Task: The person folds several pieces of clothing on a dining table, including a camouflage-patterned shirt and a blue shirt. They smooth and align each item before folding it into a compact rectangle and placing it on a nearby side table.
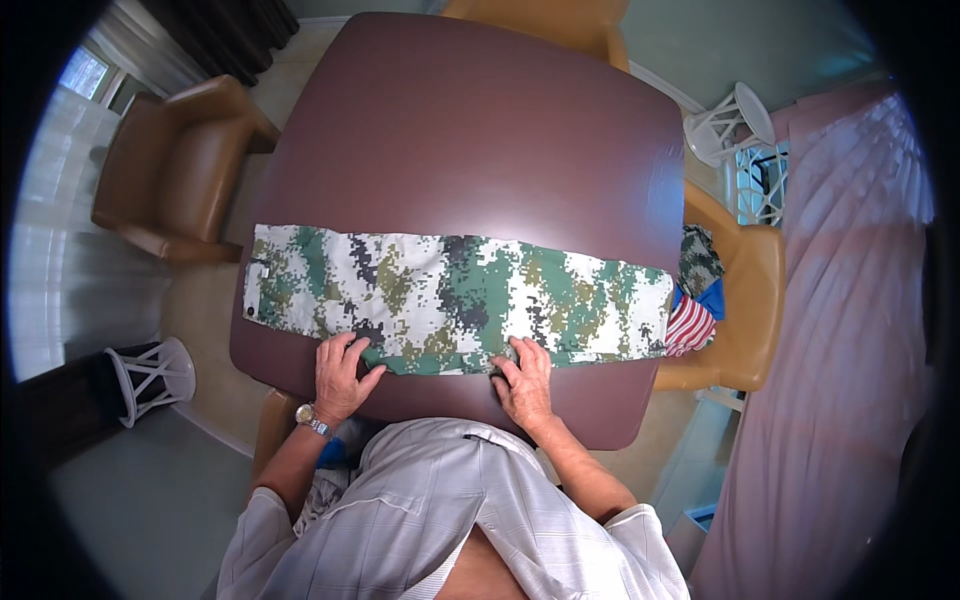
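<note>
A pair of camouflage trousers, by the look of it, in green, white and black (420, 292) lies long and flat across the near half of the table, folded lengthwise. A dark button shows at its left end. The right end reaches the table's right edge. My left hand (342, 379) rests with spread fingers on the near edge of the cloth, left of its middle; a metal wristwatch (313, 420) is on that wrist. On the same near edge, right of the middle, lies my right hand (526, 384), its fingers touching the cloth and slightly bent. Neither hand grips it firmly.
The dark red table (480, 135) has brown armchairs at its left (184, 169) and right (750, 300); another stands at the far side. On the right one lie camouflage, blue and red-striped clothes (690, 324). White stools stand at left (161, 381) and right (727, 124).
</note>
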A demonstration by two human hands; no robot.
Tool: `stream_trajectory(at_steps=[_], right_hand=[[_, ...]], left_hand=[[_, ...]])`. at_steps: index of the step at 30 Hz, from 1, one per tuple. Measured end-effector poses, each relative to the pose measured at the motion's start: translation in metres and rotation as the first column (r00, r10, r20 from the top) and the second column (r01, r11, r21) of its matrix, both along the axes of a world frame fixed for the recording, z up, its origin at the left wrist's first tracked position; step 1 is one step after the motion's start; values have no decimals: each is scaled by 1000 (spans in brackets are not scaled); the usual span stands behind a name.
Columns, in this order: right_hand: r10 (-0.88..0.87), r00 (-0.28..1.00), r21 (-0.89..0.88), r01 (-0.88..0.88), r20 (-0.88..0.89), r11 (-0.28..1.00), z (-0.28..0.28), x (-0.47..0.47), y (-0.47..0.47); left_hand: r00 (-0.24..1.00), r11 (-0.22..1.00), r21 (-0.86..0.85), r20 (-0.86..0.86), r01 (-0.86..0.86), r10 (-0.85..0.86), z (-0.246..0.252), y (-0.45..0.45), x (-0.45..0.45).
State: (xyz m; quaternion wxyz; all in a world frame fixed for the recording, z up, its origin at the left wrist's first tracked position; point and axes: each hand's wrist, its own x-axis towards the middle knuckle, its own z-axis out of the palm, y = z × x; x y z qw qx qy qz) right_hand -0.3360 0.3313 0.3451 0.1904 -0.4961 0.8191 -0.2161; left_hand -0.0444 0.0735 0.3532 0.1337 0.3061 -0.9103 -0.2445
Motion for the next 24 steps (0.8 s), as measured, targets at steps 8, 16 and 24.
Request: stream_trajectory(at_steps=[8,16,24], right_hand=[[-43,994,-50,38,-101,998,-13,2,-6],[-80,988,-73,70,-133,995,-10,7,-8],[-79,980,-83,65,-184,994,-18,7,-7]], left_hand=[[967,937,239,59,-256,250,-18,28,19],[861,794,357,64,-492,505,-50,55,11],[777,470,721,150,-508,611,-79,60,8]])
